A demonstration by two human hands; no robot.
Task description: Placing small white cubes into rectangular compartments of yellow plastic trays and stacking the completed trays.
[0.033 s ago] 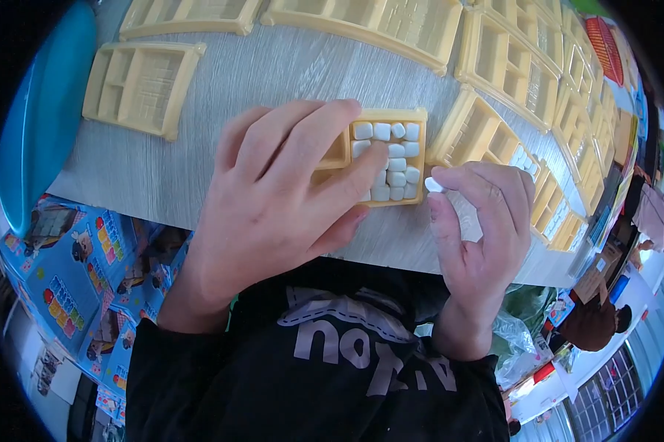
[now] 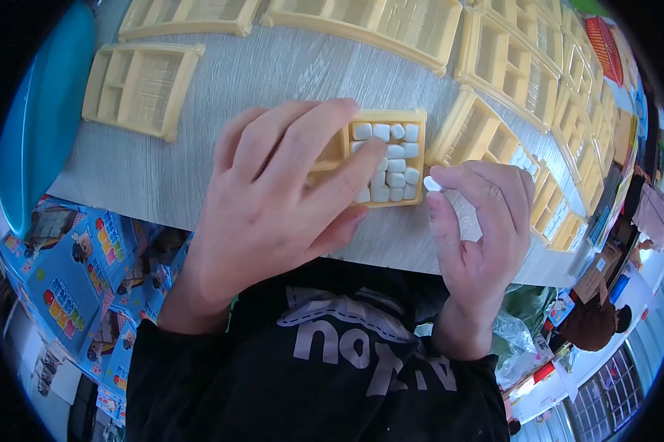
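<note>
Compared with the previous view, we record slight shifts only. Our left hand's [image 2: 262,195] index finger [image 2: 354,171] has edged farther up the tray [image 2: 422,158], hiding more of one second-row white block [image 2: 357,146]. Our right hand [image 2: 500,234] has brought its pinched white piece [image 2: 431,184] a trace leftward.

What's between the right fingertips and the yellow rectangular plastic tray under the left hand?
The head view shows a small rounded white piece the fingertips pinch.

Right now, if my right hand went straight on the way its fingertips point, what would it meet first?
Your right hand, pinching a white piece, points left: probably the right rim of the yellow tray under your left hand comes first, though depth is unclear.
</note>
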